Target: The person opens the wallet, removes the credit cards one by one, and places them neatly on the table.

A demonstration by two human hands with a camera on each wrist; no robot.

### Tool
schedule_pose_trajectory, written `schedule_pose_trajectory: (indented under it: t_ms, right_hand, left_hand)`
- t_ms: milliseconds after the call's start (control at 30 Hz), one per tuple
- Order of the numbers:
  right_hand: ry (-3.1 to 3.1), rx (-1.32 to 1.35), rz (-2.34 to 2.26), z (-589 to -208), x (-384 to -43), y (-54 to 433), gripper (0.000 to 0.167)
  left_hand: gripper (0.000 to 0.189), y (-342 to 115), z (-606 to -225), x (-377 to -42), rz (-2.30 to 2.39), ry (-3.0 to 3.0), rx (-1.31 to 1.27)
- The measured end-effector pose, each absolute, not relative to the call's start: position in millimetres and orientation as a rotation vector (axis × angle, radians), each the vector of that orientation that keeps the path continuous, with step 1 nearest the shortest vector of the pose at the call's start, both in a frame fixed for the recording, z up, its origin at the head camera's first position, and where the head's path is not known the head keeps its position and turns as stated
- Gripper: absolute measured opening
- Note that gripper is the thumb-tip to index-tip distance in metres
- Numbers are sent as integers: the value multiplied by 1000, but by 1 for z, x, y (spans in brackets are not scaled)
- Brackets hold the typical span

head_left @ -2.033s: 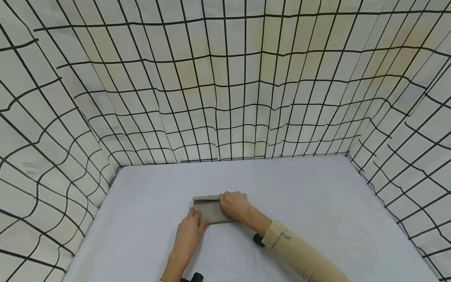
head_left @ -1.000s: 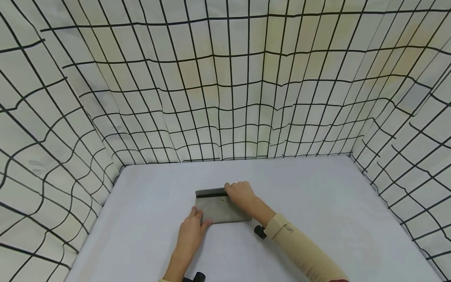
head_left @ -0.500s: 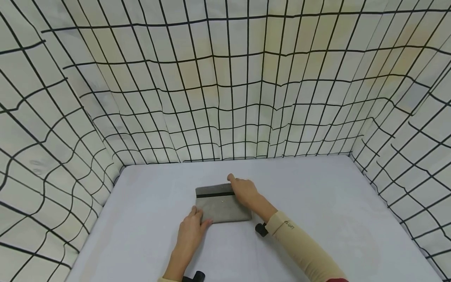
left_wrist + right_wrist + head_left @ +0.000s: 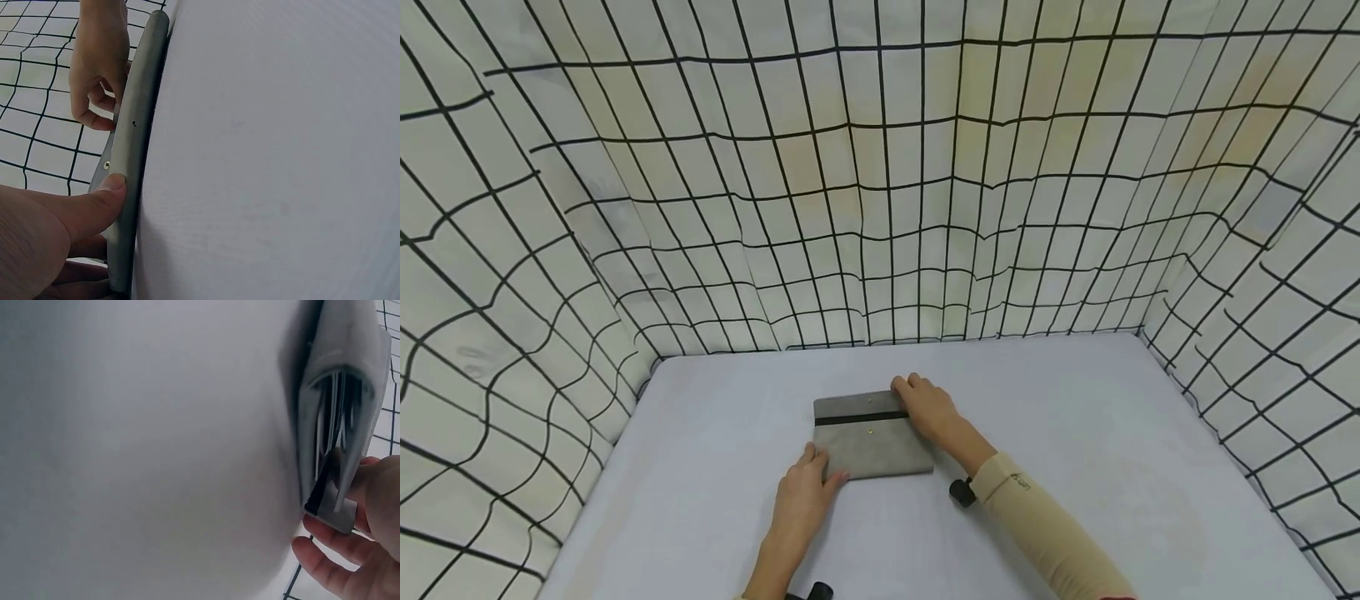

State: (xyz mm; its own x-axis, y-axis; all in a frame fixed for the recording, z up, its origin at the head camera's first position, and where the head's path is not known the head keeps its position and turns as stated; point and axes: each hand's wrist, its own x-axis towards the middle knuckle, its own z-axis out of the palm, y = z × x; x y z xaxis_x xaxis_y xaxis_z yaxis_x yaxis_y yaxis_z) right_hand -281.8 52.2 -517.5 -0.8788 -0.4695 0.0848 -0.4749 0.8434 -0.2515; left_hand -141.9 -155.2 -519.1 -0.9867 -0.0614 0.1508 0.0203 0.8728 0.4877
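Observation:
A grey wallet lies on the white table, its flap swung up along the far side. A black strip runs along the fold, and a small brass snap shows on the body. My left hand grips the near left corner, thumb on the rounded spine in the left wrist view. At the far right corner, my right hand pinches the flap between thumb and fingers. The right wrist view shows the wallet's end with thin layers inside; the fingers hold the flap's edge.
The white table is bordered at the back and sides by pale walls with a black grid netting. A black wrist camera sits under the right sleeve, and another black device by the left wrist.
The flap has been lifted and opened away from me, uncovering the black strip and snap. My right hand has moved farther away and slightly right with it; the left hand stays put.

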Motion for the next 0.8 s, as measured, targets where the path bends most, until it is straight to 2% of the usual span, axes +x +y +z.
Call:
schedule_pose_trajectory:
  t_ms: [800]
  right_hand:
    - [-2939, 788, 390, -517, -284, 65, 18]
  left_hand:
    - [53, -156, -518, -143, -740, -2891, 61]
